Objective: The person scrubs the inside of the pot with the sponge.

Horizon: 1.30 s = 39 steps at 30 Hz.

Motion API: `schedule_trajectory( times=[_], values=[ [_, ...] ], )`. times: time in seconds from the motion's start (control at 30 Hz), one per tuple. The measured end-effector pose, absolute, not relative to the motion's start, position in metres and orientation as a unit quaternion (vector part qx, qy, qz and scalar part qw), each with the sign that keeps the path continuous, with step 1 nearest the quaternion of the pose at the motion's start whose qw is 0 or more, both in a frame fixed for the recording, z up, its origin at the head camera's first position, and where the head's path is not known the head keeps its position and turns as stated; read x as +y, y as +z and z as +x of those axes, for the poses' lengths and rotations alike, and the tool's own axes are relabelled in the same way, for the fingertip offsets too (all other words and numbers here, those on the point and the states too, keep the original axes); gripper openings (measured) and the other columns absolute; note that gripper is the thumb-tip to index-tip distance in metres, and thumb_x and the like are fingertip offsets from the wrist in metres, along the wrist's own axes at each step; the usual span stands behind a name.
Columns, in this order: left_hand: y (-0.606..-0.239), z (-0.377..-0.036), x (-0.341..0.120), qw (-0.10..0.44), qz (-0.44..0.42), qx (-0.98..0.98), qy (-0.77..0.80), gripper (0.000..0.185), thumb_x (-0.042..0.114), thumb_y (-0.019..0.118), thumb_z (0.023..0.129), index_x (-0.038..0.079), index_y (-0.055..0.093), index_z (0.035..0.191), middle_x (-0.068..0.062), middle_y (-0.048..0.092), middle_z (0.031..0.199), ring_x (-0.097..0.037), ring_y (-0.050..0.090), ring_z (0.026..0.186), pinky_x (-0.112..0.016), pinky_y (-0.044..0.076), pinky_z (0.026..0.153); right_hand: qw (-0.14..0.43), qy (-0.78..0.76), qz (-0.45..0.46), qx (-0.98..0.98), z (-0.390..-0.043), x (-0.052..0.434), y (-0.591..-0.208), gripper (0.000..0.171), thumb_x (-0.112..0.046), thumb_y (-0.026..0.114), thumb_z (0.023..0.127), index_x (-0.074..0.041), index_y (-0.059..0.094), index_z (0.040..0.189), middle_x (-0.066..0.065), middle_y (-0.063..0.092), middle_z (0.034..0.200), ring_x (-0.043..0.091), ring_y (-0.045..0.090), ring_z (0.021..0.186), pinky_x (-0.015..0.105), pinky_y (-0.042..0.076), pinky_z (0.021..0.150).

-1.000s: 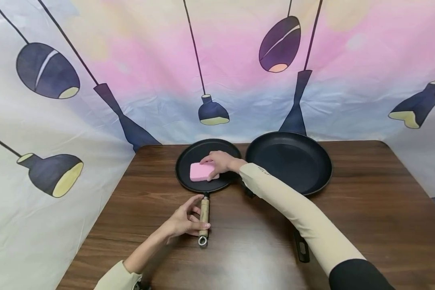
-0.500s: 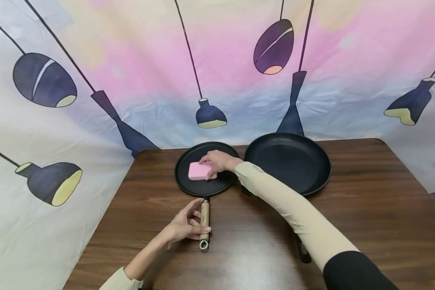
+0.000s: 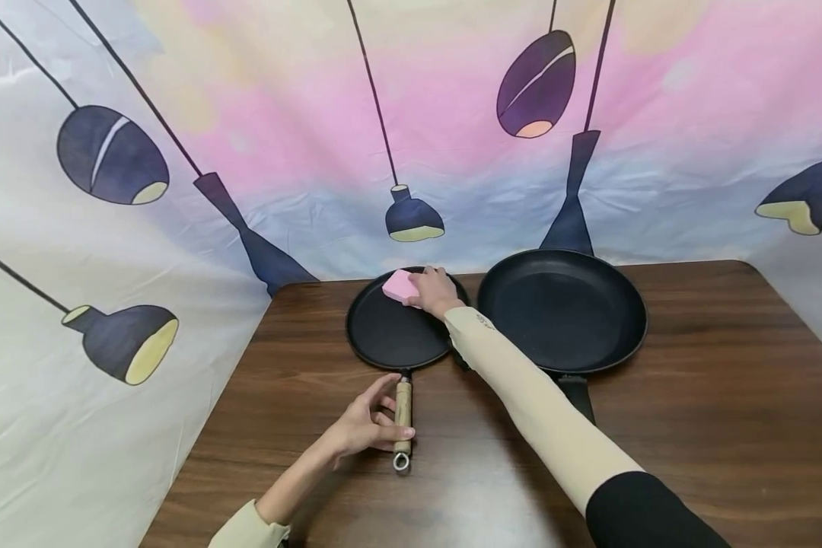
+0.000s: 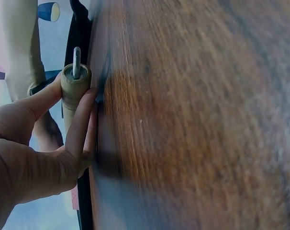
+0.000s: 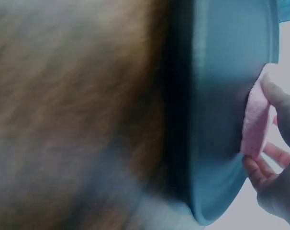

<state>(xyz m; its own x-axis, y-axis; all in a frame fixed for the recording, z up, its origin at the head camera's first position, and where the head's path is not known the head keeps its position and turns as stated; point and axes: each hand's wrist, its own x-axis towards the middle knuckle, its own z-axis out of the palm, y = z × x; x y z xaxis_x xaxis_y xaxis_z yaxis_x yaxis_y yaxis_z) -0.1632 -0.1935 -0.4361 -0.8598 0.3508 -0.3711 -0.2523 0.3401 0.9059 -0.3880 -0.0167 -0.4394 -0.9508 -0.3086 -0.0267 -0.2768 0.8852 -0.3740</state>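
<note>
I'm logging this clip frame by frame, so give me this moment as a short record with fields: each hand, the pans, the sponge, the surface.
left hand: holds the wooden handle of the flat pan
right hand: holds the pink sponge against the flat pan's far edge
flat pan: round, black, on the table, handle towards the person
second pan: larger, black, to the right of the flat pan, untouched
surface: dark wooden table
backdrop: cloth printed with hanging lamps

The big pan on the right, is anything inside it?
Empty. The big pan shows only its bare black bottom; the pink sponge is in the smaller pan.
</note>
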Motion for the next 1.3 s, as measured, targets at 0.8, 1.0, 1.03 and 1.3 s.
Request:
schedule_trajectory(
  times=[0.8,1.0,1.03,1.3],
  values=[
    [-0.429,-0.178,-0.202,0.252,0.02,0.794,0.553,0.097,0.003,0.084,0.083,0.01,0.025,0.16,-0.013,0.044,0.12,-0.01,0.065,0.08,-0.03,0.064,0.074,0.123,-0.216,-0.389,0.887,-0.351,-0.023,-0.423,0.062,-0.033,0.088,0.082,-0.019,0.065,0.138,0.009,0.062,0.131,0.024,0.057,0.119,0.037,0.049,0.108],
    [-0.429,-0.176,-0.199,0.264,0.025,0.79,0.553,0.096,0.006,0.083,0.085,0.011,0.023,0.161,-0.014,0.043,0.123,-0.01,0.064,0.082,-0.03,0.064,0.077,0.1,-0.194,-0.357,0.908,-0.353,-0.031,-0.421,0.063,-0.037,0.087,0.082,-0.021,0.064,0.139,0.008,0.062,0.133,0.025,0.058,0.122,0.039,0.05,0.109],
    [-0.429,-0.176,-0.198,0.264,0.027,0.79,0.553,0.096,0.006,0.083,0.086,0.011,0.023,0.161,-0.014,0.044,0.123,-0.01,0.064,0.082,-0.03,0.064,0.076,0.095,-0.191,-0.347,0.913,-0.354,-0.033,-0.421,0.063,-0.037,0.087,0.082,-0.021,0.064,0.139,0.008,0.062,0.133,0.025,0.058,0.123,0.039,0.05,0.11],
    [-0.435,-0.166,-0.192,0.256,0.029,0.793,0.552,0.096,0.006,0.084,0.083,0.012,0.027,0.16,-0.013,0.048,0.121,-0.009,0.066,0.081,-0.026,0.061,0.073,0.071,-0.187,-0.244,0.949,-0.366,-0.04,-0.429,0.065,-0.038,0.081,0.089,-0.019,0.057,0.146,0.011,0.057,0.144,0.031,0.053,0.13,0.044,0.052,0.107]
  ],
)
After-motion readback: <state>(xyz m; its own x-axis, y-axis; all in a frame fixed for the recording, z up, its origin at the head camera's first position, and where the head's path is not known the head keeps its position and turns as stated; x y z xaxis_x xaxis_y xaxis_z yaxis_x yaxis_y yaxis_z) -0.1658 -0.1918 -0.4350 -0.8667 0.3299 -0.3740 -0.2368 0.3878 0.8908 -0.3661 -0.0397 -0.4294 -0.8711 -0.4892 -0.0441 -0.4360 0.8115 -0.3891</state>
